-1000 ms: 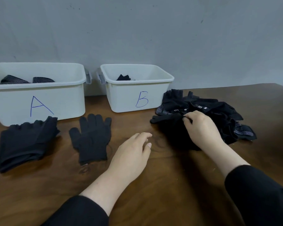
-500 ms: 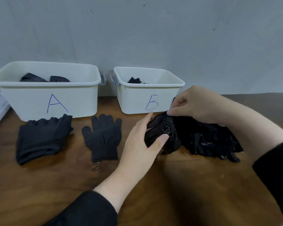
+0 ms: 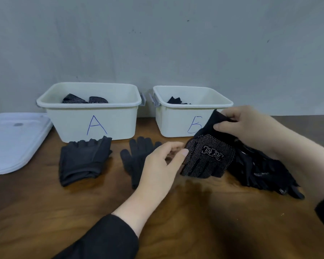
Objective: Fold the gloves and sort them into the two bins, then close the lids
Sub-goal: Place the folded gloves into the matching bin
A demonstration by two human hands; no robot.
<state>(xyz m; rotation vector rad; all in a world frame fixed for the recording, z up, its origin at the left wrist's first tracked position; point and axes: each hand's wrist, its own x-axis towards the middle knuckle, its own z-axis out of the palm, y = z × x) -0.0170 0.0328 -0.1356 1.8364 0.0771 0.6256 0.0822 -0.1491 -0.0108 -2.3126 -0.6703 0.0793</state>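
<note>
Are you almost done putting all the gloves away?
Not yet. A few gloves already sit in bin A and bin B. The right hand holds a dotted glove lifted from the pile, and the left hand touches its edge. A folded stack and a flat glove wait on the table, and the lids are still off.

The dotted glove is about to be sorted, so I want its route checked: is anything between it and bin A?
Nothing visible blocks it. The right hand pinches the dotted glove above the table; bin A stands open, its lid lying to its left. The plain glove and folded gloves lie flat below the path.
</note>
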